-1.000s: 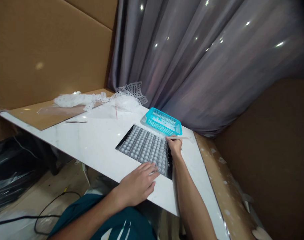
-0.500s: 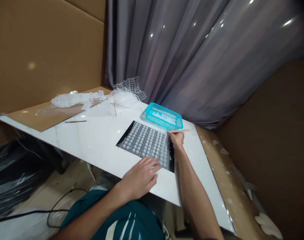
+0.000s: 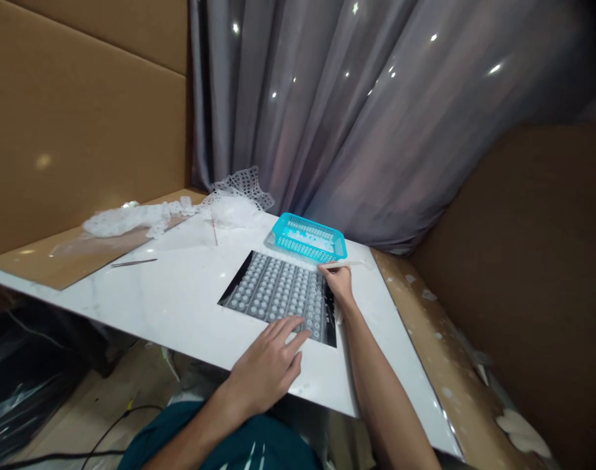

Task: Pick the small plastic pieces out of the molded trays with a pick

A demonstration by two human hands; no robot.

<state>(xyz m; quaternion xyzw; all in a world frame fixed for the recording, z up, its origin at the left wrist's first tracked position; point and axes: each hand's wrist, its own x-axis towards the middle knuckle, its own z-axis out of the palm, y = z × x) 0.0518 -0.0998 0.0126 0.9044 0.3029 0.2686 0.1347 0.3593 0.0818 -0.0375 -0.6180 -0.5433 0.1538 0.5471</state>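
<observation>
A black sheet (image 3: 273, 295) covered in rows of small white round pieces lies on the white table (image 3: 180, 294). My left hand (image 3: 268, 365) rests flat on the sheet's near edge, fingers stretched out. My right hand (image 3: 339, 282) is at the sheet's far right corner, fingers pinched around a thin pale stick (image 3: 354, 266) that points right. Just behind it stands a turquoise plastic basket (image 3: 309, 238) with white pieces inside.
White perforated scrap (image 3: 145, 215) is heaped at the table's far left, on a brown board (image 3: 72, 251). Thin metal tweezers (image 3: 134, 262) lie on the table. A grey curtain (image 3: 351, 117) hangs behind; cardboard walls stand left and right. Cables lie on the floor.
The view has shifted a little. Both hands stay at the sheet; the left hand's fingers have slid slightly along its near edge.
</observation>
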